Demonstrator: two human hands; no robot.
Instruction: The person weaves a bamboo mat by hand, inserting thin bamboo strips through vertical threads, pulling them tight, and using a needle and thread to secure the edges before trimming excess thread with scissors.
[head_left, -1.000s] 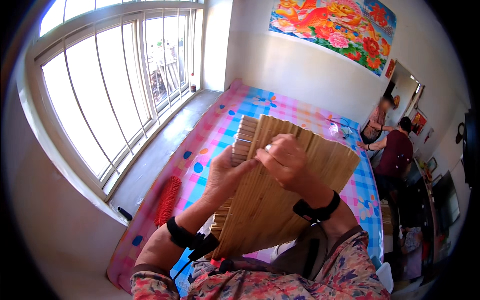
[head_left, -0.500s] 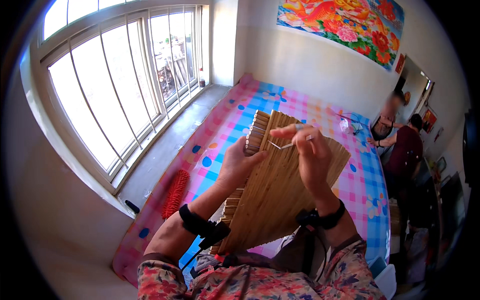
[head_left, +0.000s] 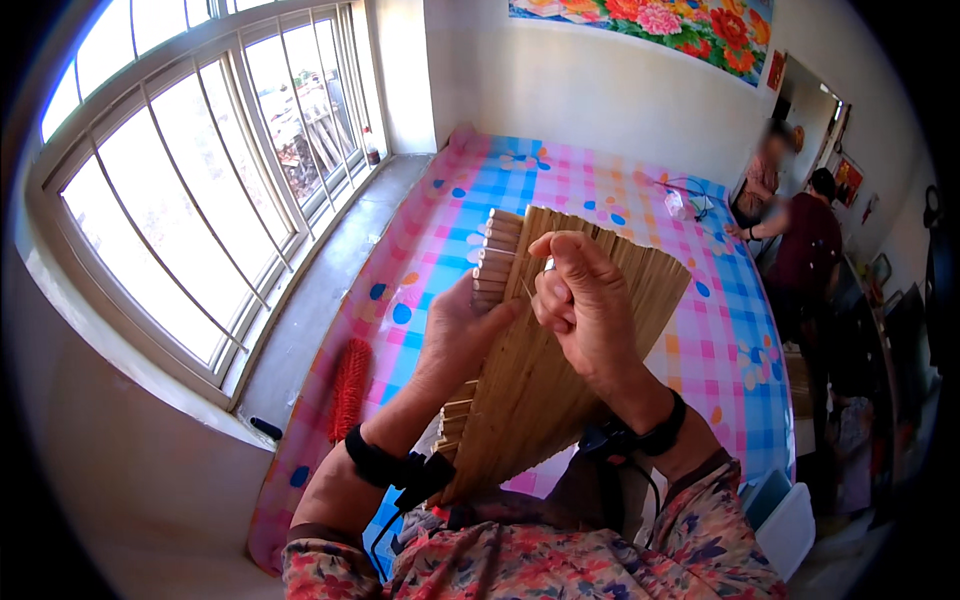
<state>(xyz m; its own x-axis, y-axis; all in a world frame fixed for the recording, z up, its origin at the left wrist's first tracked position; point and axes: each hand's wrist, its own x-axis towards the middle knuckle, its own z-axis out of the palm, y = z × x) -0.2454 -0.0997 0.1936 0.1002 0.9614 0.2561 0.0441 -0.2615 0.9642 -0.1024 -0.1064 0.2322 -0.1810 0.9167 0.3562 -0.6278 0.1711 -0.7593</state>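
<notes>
A panel of straw-coloured stalks (head_left: 540, 400), laid side by side, stands tilted in front of my body. A second row of round cut stalk ends (head_left: 495, 255) shows along its upper left edge. My left hand (head_left: 462, 325) grips that edge, thumb on the front face and fingers hidden behind. Just over the panel's upper part, my right hand (head_left: 588, 295) is closed, fingers curled in, with a ring on one finger. A thin strand shows beside its fingertips; what the fingers hold is too small to make out.
Under the panel spreads a pink and blue checked bed cover (head_left: 410, 285). A red bristly brush (head_left: 350, 390) lies at the left, near the barred window (head_left: 190, 190). Two people (head_left: 800, 225) are at the far right. A pale plastic bin (head_left: 785, 525) stands at lower right.
My right hand has turned and moved slightly left and down, its fingers curling tighter. The thin pale piece below its fingers is mostly out of sight. My left hand keeps its grip; the view has shifted.
</notes>
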